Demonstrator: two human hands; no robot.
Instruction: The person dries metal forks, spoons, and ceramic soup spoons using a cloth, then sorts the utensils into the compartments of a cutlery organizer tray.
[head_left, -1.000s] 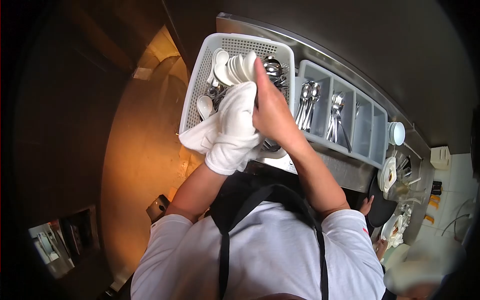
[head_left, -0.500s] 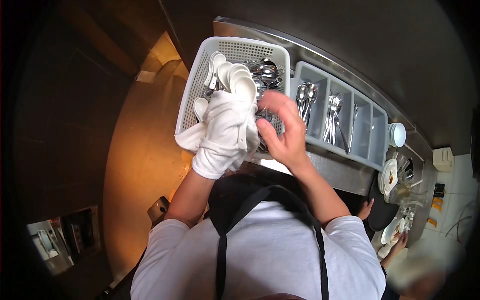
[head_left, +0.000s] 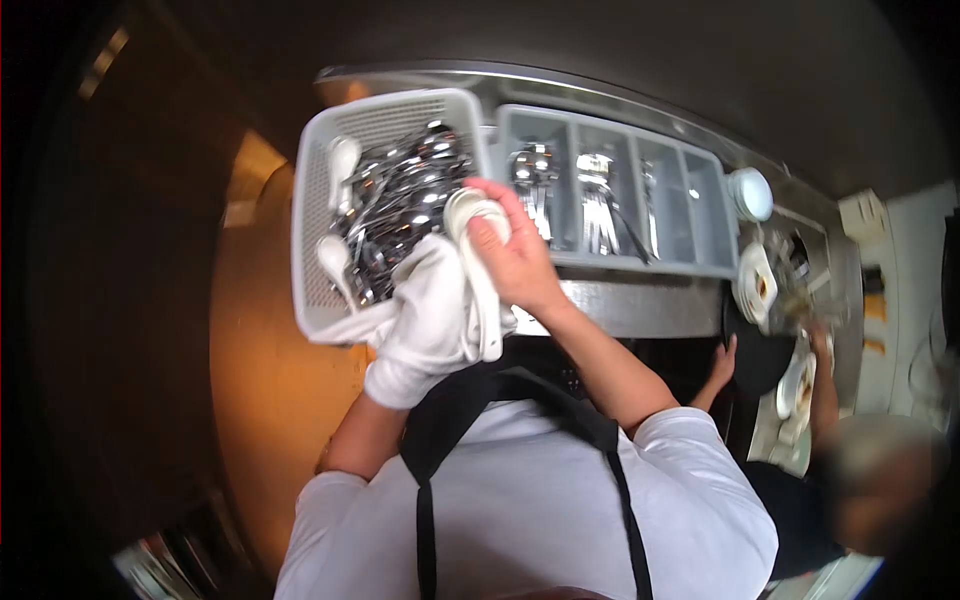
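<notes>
My left hand is wrapped in a white cloth, its fingers hidden under it, against the handles of several stacked white spoons. The bowls of those spoons are gripped by my right hand, thumb on top. Both hands are over the front right corner of a white perforated basket. Inside it lie a heap of metal cutlery and loose white spoons. To the right, a grey divided tray holds metal spoons and forks in separate compartments.
White bowls stand beyond the tray's right end. Further right are stacked plates with food remains and glassware. A co-worker stands at the lower right, one hand beside a black round object.
My right hand has closed on the stacked white spoons. The spoons and both hands have come nearer the basket's front right corner. The view has shifted, and the co-worker's arm reaches further in.
</notes>
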